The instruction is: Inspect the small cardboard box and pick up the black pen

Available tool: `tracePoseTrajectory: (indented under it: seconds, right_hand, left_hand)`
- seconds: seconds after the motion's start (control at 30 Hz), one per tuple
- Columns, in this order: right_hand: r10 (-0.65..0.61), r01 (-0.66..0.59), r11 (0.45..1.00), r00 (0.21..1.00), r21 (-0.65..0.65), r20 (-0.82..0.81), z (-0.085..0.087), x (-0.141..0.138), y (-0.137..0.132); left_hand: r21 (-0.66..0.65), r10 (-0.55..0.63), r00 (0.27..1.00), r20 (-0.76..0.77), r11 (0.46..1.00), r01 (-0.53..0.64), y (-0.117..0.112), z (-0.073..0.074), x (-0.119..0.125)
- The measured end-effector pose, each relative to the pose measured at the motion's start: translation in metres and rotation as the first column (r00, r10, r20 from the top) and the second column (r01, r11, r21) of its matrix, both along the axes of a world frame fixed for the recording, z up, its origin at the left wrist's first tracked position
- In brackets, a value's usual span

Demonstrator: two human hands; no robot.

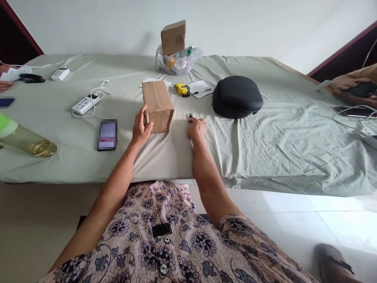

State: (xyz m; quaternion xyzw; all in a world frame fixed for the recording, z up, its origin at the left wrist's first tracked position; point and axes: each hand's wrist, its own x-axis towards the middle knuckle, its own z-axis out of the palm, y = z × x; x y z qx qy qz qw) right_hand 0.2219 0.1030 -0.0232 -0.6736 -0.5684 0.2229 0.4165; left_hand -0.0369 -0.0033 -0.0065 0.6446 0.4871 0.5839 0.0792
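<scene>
A brown cardboard box (157, 96) with tape along its top rests on the cloth-covered table in front of me. My left hand (141, 126) grips its near left corner, with the thumb on the front face and the fingers along the left side. To the right of the box and apart from it, my right hand (198, 128) is closed low over the cloth. A small black object (190, 116) pokes out beyond its fingers; the rest is hidden, so I cannot tell its kind. Behind the box lie a yellow tape measure (182, 90) and a pen (202, 90) on white paper (206, 86).
A black case (238, 97) sits to the right. At the back, a plastic basket (179, 67) holds a smaller box (173, 37). On the left are a phone (107, 135), a white power strip (85, 105) and a bottle (28, 139). Other people's hands show at both sides.
</scene>
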Motion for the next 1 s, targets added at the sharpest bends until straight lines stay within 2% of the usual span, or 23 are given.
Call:
tracePoseTrajectory:
  seconds: [0.07, 0.13, 0.23, 0.3, 0.4, 0.5, 0.57, 0.67, 0.77, 0.83, 0.93, 1.0]
  right_hand:
    - [0.021, -0.018, 0.999, 0.996, 0.037, -0.081, 0.001, -0.002, 0.002]
    - [0.091, -0.062, 0.991, 0.963, 0.120, -0.253, 0.005, -0.003, 0.004]
    - [0.271, -0.110, 0.947, 0.782, 0.303, -0.562, 0.017, -0.008, 0.001]
    - [0.378, -0.144, 0.905, 0.701, 0.400, -0.604, 0.027, -0.014, -0.006]
    - [0.502, -0.194, 0.813, 0.712, 0.550, -0.491, 0.041, -0.026, -0.025]
    - [0.517, -0.195, 0.708, 0.797, 0.679, -0.310, 0.047, -0.041, -0.053]
    - [0.540, -0.253, 0.619, 0.824, 0.744, -0.168, 0.047, -0.050, -0.072]
    - [0.580, -0.422, 0.516, 0.812, 0.745, 0.059, 0.044, -0.061, -0.092]
    - [0.554, -0.566, 0.414, 0.778, 0.713, 0.296, 0.041, -0.069, -0.098]
    - [0.536, -0.606, 0.407, 0.764, 0.683, 0.359, 0.040, -0.072, -0.097]
    - [0.488, -0.606, 0.451, 0.782, 0.656, 0.387, 0.036, -0.073, -0.092]
    - [0.444, -0.582, 0.457, 0.804, 0.673, 0.395, 0.034, -0.073, -0.091]
  left_hand:
    - [0.024, -0.002, 1.000, -0.015, 1.000, 0.002, 0.001, -0.002, -0.002]
    - [0.040, 0.006, 0.999, -0.045, 0.999, -0.004, 0.002, -0.004, -0.004]
    - [0.048, 0.024, 0.995, -0.099, 0.999, -0.019, 0.003, -0.007, -0.004]
    - [0.053, 0.037, 0.991, -0.130, 0.998, -0.030, 0.002, -0.009, -0.003]
    - [0.022, 0.054, 0.990, -0.132, 0.998, -0.051, 0.001, -0.012, 0.001]
    - [-0.064, 0.064, 0.994, -0.092, 0.995, -0.070, -0.001, -0.013, 0.003]
    - [-0.087, 0.062, 0.994, -0.091, 0.994, -0.070, -0.002, -0.013, 0.004]
    - [-0.063, 0.052, 0.991, -0.122, 0.996, -0.060, -0.003, -0.011, 0.004]
    - [-0.056, 0.060, 0.989, -0.135, 0.996, -0.068, -0.003, -0.009, 0.003]
    - [-0.061, 0.064, 0.988, -0.140, 0.995, -0.073, -0.003, -0.009, 0.003]
    - [-0.069, 0.070, 0.986, -0.148, 0.994, -0.081, -0.002, -0.010, 0.002]
    - [-0.071, 0.071, 0.986, -0.150, 0.994, -0.082, -0.001, -0.011, 0.002]
